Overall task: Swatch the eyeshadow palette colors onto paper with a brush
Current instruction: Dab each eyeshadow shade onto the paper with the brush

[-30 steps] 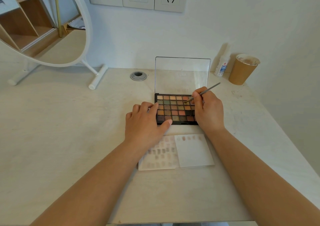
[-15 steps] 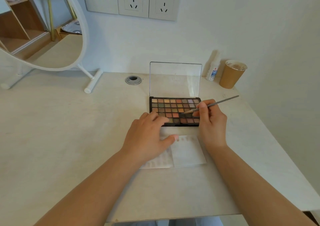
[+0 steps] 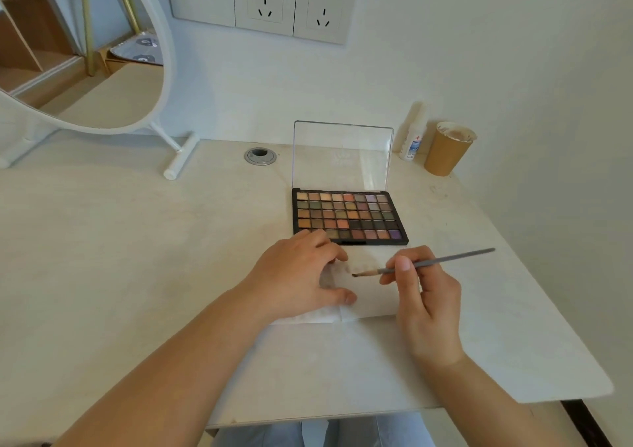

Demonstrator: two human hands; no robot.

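My left hand (image 3: 298, 275) presses the paper (image 3: 373, 295) flat; right hand (image 3: 421, 292) pinches the brush (image 3: 421, 264). Lifting my left risks paper slip, smearing swatches.

Paper (image 3: 371, 295) largely under left hand (image 3: 301, 275), swatches blurred

palette (image 3: 349, 216) behind paper (image 3: 371, 295), cup (image 3: 447, 149) behind-right

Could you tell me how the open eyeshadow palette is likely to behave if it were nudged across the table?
The eyeshadow palette lies flat on a wide, low base, so it would probably slide rather than tip. Its clear lid stands upright at the back; a push there may well swing it on the hinge or rock the case. The table looks smooth, so little grip is likely.
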